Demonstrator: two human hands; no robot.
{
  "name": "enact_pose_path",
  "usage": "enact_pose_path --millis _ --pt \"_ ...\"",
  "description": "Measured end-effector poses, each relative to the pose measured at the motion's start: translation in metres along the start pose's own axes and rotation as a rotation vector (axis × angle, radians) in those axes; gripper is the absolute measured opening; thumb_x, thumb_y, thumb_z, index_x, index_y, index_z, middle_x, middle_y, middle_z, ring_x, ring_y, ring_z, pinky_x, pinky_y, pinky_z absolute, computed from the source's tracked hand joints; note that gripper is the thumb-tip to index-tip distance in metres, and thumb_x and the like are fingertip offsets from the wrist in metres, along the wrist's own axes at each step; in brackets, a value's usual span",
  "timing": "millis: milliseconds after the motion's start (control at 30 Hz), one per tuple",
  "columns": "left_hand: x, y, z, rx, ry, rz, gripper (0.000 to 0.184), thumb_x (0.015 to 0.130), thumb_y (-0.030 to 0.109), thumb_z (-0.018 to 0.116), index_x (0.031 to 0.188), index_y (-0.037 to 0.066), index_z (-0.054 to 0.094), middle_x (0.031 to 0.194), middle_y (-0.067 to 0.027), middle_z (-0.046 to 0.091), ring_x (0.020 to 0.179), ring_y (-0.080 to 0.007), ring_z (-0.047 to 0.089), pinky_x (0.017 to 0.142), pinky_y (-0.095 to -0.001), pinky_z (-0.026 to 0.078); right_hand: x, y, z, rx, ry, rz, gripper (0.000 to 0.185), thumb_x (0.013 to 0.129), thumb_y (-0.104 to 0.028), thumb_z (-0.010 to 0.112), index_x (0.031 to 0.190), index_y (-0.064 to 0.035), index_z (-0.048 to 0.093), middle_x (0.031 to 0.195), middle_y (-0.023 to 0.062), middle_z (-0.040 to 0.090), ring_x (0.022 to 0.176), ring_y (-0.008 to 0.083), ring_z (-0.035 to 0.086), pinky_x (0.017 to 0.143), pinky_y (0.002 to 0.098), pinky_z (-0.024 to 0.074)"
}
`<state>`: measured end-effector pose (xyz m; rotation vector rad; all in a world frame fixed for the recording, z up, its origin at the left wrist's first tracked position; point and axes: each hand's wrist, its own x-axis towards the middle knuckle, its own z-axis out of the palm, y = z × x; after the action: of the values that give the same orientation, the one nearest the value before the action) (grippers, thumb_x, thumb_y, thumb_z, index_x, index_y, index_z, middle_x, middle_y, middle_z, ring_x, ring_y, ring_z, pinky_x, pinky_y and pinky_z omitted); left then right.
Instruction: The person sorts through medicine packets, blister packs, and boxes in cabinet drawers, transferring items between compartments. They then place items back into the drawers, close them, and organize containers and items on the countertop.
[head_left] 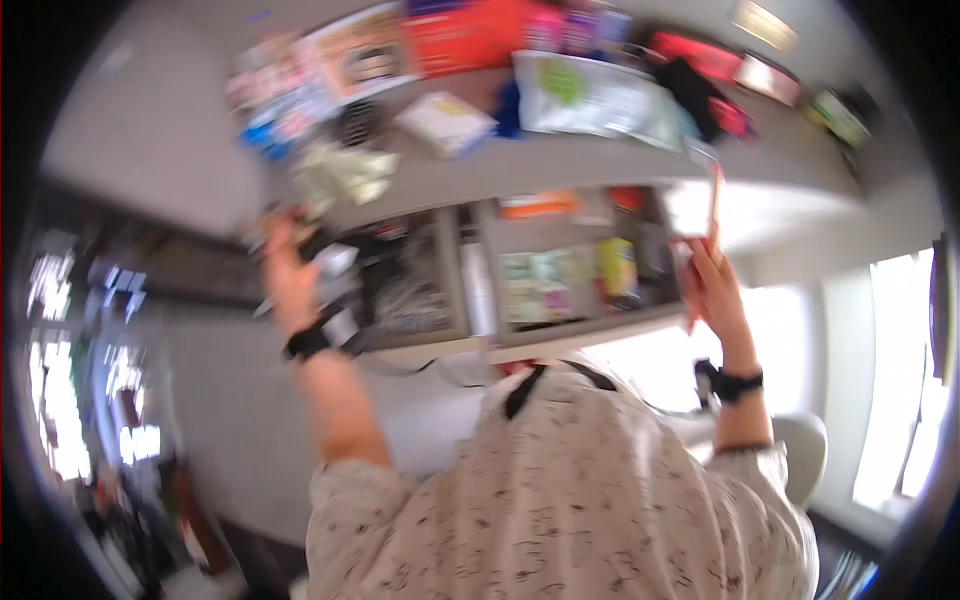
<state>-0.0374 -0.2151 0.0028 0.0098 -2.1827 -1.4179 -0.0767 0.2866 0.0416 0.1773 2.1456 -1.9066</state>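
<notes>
At nine o'clock the left hand (pixel 291 283), blurred, is held near the left drawer (pixel 453 280); its grip cannot be told. Past the right drawer (pixel 590 333), toward two o'clock, a slim reddish item (pixel 716 205) is pinched upright in the right hand (pixel 715 285); handling it seems the step in hand, a steady pinch called for

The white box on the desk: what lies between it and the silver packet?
Head view: a blurred dark blue item lies between the white box and silver packet.
</notes>
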Motion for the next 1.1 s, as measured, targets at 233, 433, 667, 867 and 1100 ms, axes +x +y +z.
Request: enact_pose_path --millis 233,433,667,867,1100 --pt "-0.031 0.025 0.008 0.004 0.030 -0.086 0.058 0.077 -0.008 0.052 0.131 -0.002 0.031 0.132 -0.0152 0.036 0.120 -0.0243 0.037 0.102 -0.0348 0.027 0.058 0.025 -0.076 0.659 0.016 0.080 0.024 0.086 -0.004 0.040 0.107 0.0031 0.048 0.084 0.0030 0.048 0.054 0.0025 0.034 0.042 0.0134 0.0307" --pt "-0.096 0.051 0.019 -0.016 0.061 -0.063 0.060 0.075 -0.014 0.043 0.132 0.001 0.031 0.131 -0.0177 0.038 0.121 -0.0264 0.038 0.102 -0.0363 0.027 0.117 0.102 -0.202 0.758 0.433 0.083 0.023 0.084 -0.002 0.044 0.103 0.0112 0.049 0.090 0.0160 0.057 0.073 0.0177 0.056 0.058 0.0194 0.0471" --pt "-0.068 0.109 0.049 -0.691 0.577 -0.682 0.034 0.088 0.013 0.053 0.120 0.004 0.045 0.112 -0.0097 0.054 0.101 -0.0191 0.053 0.087 -0.0293 0.046 0.209 0.193 -0.249 0.779 0.569 0.244 0.032 0.082 -0.006 0.044 0.108 0.0134 0.040 0.100 0.0262 0.052 0.092 0.0361 0.058 0.077 0.0398 0.0535" --pt "-0.040 0.176 0.125 -0.735 0.397 -0.539 0.033 0.088 0.013 0.052 0.119 0.005 0.046 0.110 -0.0076 0.055 0.095 -0.0183 0.056 0.083 -0.0280 0.049 0.246 0.232 -0.246 1.027 0.621 0.290 0.034 0.080 -0.002 0.038 0.112 0.0103 0.036 0.107 0.0262 0.047 0.100 0.0405 0.051 0.083 0.0481 0.0481" --pt "-0.025 0.210 0.216 -0.700 0.349 -0.603 0.033 0.087 0.011 0.052 0.118 0.003 0.045 0.108 -0.0091 0.056 0.092 -0.0185 0.058 0.075 -0.0259 0.053 0.278 0.266 -0.248 1.172 0.515 0.249 0.021 0.078 -0.003 0.040 0.097 0.0017 0.043 0.094 0.0135 0.047 0.086 0.0293 0.049 0.079 0.0488 0.0474"
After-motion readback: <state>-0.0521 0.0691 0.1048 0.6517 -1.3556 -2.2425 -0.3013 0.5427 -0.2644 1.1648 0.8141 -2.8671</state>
